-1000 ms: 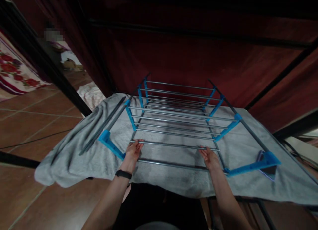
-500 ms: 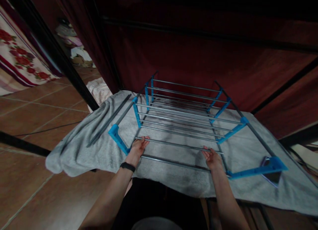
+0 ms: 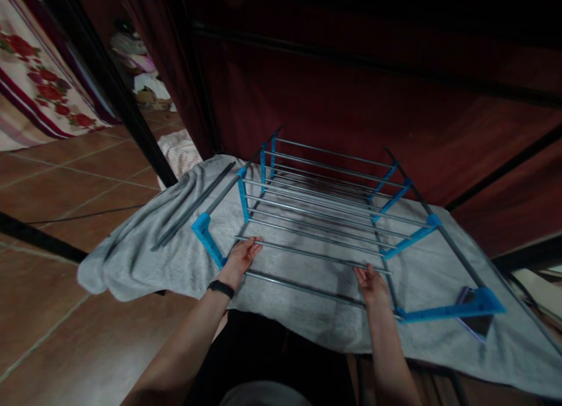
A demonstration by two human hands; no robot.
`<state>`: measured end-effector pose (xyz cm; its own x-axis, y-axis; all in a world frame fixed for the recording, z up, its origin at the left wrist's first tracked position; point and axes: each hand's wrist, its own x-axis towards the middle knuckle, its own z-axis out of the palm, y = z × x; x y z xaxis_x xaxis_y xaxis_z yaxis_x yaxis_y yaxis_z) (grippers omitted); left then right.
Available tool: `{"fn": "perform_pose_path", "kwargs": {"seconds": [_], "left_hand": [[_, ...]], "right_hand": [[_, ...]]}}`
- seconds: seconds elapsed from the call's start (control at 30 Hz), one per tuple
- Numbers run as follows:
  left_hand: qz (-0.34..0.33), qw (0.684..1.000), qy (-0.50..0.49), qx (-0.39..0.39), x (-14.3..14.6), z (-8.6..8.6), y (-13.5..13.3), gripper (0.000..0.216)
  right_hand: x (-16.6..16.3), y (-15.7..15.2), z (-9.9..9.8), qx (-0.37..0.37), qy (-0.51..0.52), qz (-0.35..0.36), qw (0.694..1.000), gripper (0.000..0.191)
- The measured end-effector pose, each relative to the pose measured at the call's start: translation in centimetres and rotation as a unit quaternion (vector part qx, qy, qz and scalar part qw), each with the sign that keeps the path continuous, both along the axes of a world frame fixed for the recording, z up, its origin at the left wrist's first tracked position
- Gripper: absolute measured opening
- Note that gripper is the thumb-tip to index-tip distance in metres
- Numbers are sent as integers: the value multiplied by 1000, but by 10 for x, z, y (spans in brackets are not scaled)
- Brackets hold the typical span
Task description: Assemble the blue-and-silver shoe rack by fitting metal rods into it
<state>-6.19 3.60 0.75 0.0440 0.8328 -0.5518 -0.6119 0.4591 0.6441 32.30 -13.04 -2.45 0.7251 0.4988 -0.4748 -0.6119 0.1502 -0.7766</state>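
A grey metal rod [image 3: 307, 253] runs crosswise between my hands, above the near part of a partly assembled rack with blue plastic brackets [image 3: 443, 312] and grey tubes. Near its left end, the fingers of my left hand [image 3: 239, 258] are closed on the rod. My right hand [image 3: 372, 284] pinches the same rod close to its right end. Nearer to me lies the rack's front bar [image 3: 302, 286], below both hands. Several parallel bars [image 3: 316, 222] span the rack farther back. Whether the held rod's ends sit in the side frames, I cannot tell.
The rack rests on a grey blanket [image 3: 132, 260]. Loose dark tubes [image 3: 195, 207] lie on it at the left. A phone [image 3: 476, 324] lies under the right front bracket. Black metal posts [image 3: 118, 102] and a dark red curtain [image 3: 333, 96] surround the blanket.
The whole view has turned slightly. Both hands still hold the rod, in nearly the same place relative to the rack.
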Motion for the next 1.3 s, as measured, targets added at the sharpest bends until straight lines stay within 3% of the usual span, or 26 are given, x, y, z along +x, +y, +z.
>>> {"fn": "perform_pose_path", "kwargs": {"seconds": [0.5,1.13,1.3], "left_hand": [[-30,998,38,-44,1,1,20,26],[-43,997,56,-11,0,0,19,32],[-40,999,26,0,4,11,10,29]], "right_hand": [[-18,-14,25,110,-50,-52,991,21],[-15,-31,31,103,-38,-82,991,19],[-10,-38,27,98,-33,-88,991,26]]}}
